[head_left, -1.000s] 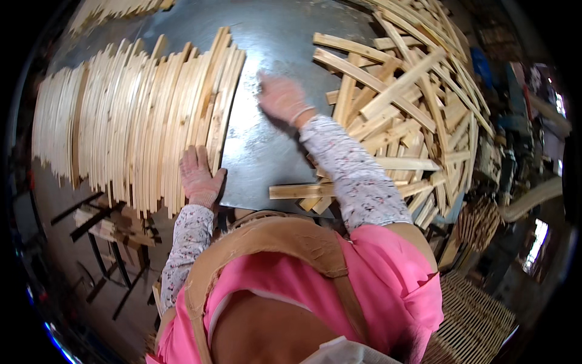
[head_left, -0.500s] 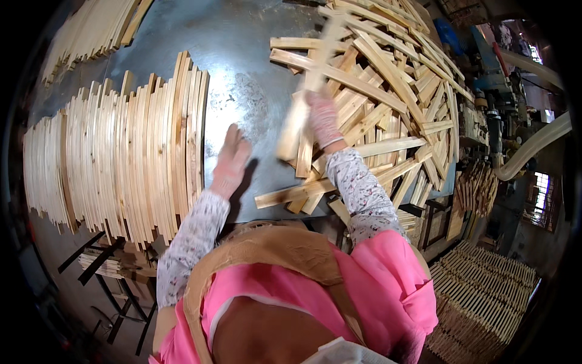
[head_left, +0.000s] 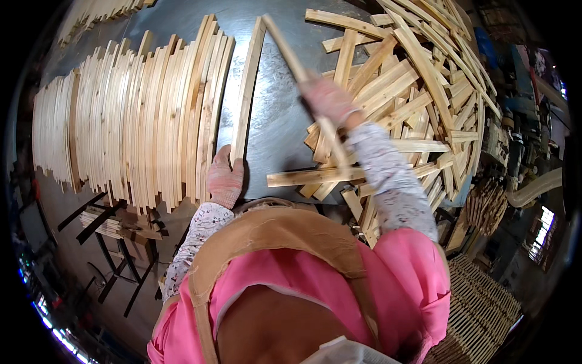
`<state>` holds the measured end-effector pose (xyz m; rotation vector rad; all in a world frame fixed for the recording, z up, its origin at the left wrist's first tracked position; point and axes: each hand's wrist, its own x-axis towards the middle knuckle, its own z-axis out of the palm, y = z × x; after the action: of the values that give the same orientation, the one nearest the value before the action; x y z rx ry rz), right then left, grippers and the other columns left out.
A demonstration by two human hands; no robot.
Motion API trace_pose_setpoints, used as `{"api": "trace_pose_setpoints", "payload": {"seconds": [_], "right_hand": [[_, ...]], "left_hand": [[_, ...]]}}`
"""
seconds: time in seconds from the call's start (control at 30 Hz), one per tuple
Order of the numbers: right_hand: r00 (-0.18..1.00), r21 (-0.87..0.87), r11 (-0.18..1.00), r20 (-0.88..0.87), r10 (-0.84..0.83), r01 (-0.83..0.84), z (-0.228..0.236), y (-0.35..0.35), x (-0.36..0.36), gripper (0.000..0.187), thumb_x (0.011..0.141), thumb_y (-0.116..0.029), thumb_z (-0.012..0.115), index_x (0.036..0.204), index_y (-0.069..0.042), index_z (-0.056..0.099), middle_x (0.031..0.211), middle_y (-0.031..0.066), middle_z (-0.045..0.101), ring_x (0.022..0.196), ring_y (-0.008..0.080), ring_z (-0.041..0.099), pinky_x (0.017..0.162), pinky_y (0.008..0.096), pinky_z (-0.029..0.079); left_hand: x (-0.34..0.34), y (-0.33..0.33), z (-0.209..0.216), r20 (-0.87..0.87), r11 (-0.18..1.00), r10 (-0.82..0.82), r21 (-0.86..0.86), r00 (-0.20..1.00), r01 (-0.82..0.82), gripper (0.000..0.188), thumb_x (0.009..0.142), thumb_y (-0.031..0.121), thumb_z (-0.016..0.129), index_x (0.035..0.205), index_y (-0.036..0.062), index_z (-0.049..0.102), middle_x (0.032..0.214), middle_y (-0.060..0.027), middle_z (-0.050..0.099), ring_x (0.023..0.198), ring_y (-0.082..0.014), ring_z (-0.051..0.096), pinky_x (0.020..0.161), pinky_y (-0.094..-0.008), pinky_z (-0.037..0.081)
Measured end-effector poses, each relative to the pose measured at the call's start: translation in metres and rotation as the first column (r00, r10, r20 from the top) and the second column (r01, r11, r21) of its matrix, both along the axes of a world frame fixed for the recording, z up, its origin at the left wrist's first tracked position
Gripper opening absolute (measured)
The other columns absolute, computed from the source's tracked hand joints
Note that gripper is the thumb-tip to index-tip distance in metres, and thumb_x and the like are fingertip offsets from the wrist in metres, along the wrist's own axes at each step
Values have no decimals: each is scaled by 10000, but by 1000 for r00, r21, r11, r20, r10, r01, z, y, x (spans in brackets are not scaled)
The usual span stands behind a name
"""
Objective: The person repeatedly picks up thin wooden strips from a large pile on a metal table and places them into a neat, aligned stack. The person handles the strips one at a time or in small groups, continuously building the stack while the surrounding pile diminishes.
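My left hand (head_left: 225,181), in a pinkish work glove, is closed on the near end of a wooden strip (head_left: 248,85). This strip lies nearly parallel to a long row of strips (head_left: 139,121) on the left, with a narrow gap between. Over the right part of the metal table (head_left: 276,121), my right hand (head_left: 329,99) grips a second wooden strip (head_left: 285,51) about its middle. Both that strip and the hand are smeared by motion, and the strip slants from far left to near right. Just beyond it lies a jumbled pile of strips (head_left: 388,91).
More strips (head_left: 97,15) lie at the far left of the table. Dark metal stands (head_left: 121,252) are on the floor at lower left. A stack of slats (head_left: 479,303) rises at lower right, and a pale hose (head_left: 536,188) curves at the right edge.
My left hand, open before, now holds a strip beside the row. My right hand has swung a strip whose slant has turned from far right to far left. The whole view has shifted somewhat.
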<state>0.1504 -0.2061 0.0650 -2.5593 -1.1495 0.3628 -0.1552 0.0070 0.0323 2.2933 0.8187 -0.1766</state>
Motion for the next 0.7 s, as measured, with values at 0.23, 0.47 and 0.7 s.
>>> {"api": "trace_pose_setpoints", "payload": {"seconds": [0.23, 0.47, 0.7], "right_hand": [[705, -239, 950, -638, -310, 202, -36, 170, -144, 614, 1096, -467, 483, 1435, 28, 614, 1159, 278, 758, 1067, 433, 735, 997, 509, 567], [650, 105, 740, 407, -642, 665, -21, -15, -27, 438, 782, -273, 793, 1120, -11, 698, 978, 268, 721, 980, 468, 707, 874, 520, 586], [650, 266, 603, -448, -614, 753, -34, 39, -114, 590, 898, -406, 742, 1306, 18, 693, 1210, 316, 728, 1232, 464, 660, 1071, 518, 504]], "left_hand": [[-32, 29, 4, -135, 818, -369, 422, 920, 390, 820, 906, 444, 766, 1598, 130, 456, 1646, -146, 407, 1544, -355, 354, 1284, -552, 250], [-47, 40, -14, 57, 847, -441, 357, 896, 394, 800, 883, 387, 766, 1581, 112, 491, 1592, -194, 498, 1493, -361, 464, 1261, -510, 332], [35, 3, 15, 98, 413, -62, -904, 993, 115, 618, 1032, 327, 630, 1525, -28, 523, 1180, -159, 738, 1079, -270, 705, 986, -381, 554]]}}
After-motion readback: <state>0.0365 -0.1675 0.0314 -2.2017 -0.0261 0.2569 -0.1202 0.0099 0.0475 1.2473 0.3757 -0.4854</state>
